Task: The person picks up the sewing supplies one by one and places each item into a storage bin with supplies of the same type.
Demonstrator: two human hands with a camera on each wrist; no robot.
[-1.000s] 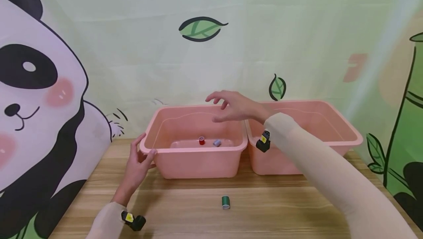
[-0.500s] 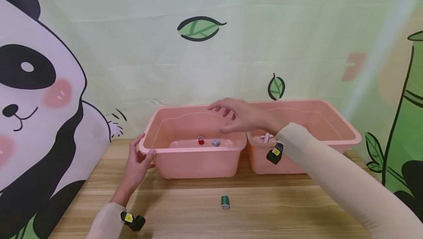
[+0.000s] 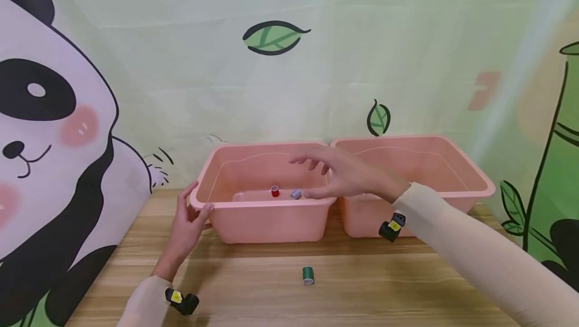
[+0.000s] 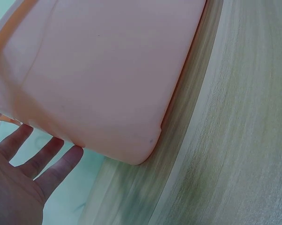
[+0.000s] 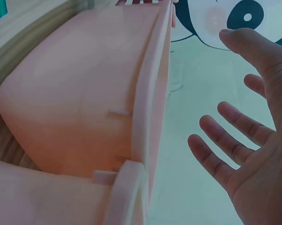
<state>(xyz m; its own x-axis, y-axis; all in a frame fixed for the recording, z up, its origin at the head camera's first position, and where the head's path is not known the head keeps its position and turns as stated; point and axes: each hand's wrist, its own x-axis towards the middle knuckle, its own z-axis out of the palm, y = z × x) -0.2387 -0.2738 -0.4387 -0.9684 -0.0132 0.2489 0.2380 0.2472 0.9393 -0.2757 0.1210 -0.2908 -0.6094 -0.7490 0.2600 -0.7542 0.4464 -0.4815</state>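
Observation:
My left hand [image 3: 187, 224] holds the left corner of a pink plastic tub [image 3: 271, 224], thumb at the front rim and fingers along the side. In the left wrist view its fingers [image 4: 61, 166] touch the tub's outer wall. Inside that tub lie a red thread spool [image 3: 275, 191] and a pale lilac spool [image 3: 296, 194]. My right hand [image 3: 348, 174] hangs above the tub's right side, fingers spread and holding nothing, as the right wrist view also shows. A green thread spool [image 3: 308, 275] lies on the table in front.
A second pink tub [image 3: 452, 196] stands right beside the first, partly covered by my right forearm. Both are on a wood-grain table [image 3: 253, 292], with a printed panda backdrop [image 3: 203, 76] close behind.
My right hand has come down and a little to the right, toward me, staying empty. A small pale thing in the right tub came into sight, then went behind my wrist. Left hand still.

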